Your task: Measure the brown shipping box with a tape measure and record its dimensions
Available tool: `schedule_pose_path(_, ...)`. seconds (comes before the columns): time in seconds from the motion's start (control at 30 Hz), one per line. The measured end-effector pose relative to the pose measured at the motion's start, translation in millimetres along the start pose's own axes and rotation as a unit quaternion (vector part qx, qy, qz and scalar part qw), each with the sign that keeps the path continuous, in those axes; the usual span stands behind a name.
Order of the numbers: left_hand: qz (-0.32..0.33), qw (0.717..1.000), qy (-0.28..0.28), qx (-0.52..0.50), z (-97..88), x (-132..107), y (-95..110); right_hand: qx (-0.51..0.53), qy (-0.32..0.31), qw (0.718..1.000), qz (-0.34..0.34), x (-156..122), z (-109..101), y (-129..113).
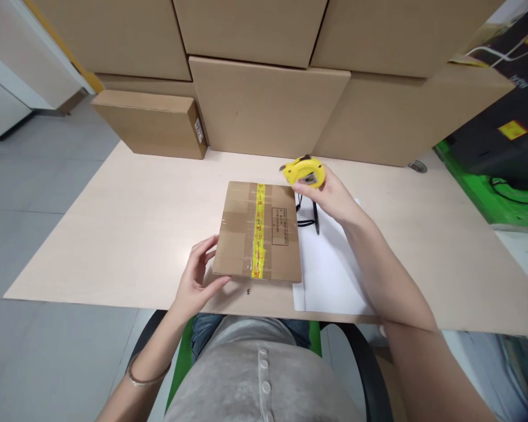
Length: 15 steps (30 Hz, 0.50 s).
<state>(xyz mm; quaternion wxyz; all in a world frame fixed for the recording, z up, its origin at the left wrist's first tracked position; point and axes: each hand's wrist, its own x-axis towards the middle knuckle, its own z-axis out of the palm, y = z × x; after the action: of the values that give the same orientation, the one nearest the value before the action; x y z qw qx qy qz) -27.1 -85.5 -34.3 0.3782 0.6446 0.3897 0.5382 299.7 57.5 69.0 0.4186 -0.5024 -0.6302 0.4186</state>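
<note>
A flat brown cardboard box [237, 234] lies on the table in front of me, a strip of yellow printed tape running down its top and a printed label panel right of it. My left hand [198, 275] is at the box's near left corner, thumb along the front edge and fingers along the left side. Above the box's far right corner, my right hand [328, 196] grips a yellow tape measure [305, 171]; no blade is visibly drawn out. Right of the box are white paper sheets [330, 269] with a black pen [315, 218] and a black cord [305, 223] on them.
Large cardboard boxes [268, 105] are stacked along the table's far edge. A smaller carton [158, 126] stands at the back left. At the right are a green surface [506, 199] and a black case with cables [506, 135]. Pale wooden table [127, 234] extends to both sides.
</note>
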Motion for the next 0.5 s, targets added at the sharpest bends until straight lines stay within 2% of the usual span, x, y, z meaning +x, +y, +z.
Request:
schedule_pose_path(0.1,-0.013,0.999,0.035,-0.016,5.8,-9.7,-0.6,0.071,-0.012,0.997,0.025,10.5,0.4,17.5)
schedule_pose_path(0.2,-0.037,0.995,0.096,-0.004,7.8,-12.7,0.1,0.065,-0.007,0.995,0.077,10.8,2.5,20.9)
schedule_pose_path(0.3,-0.089,0.978,0.190,0.001,2.9,-2.2,3.3,0.045,0.019,0.996,0.074,-0.9,-1.5,5.7)
schedule_pose_path(0.37,-0.114,0.963,0.243,-0.012,-2.7,13.3,6.2,0.041,0.034,0.997,0.061,-18.9,-8.4,-11.9)
schedule_pose_path(0.43,-0.101,0.966,0.234,-0.038,-6.8,33.7,8.9,0.032,0.045,0.997,0.050,-46.7,-17.1,-29.8)
schedule_pose_path(0.5,-0.085,0.979,0.168,-0.080,-7.3,55.9,11.2,-0.010,0.041,0.998,0.037,-81.8,-25.4,-42.9)
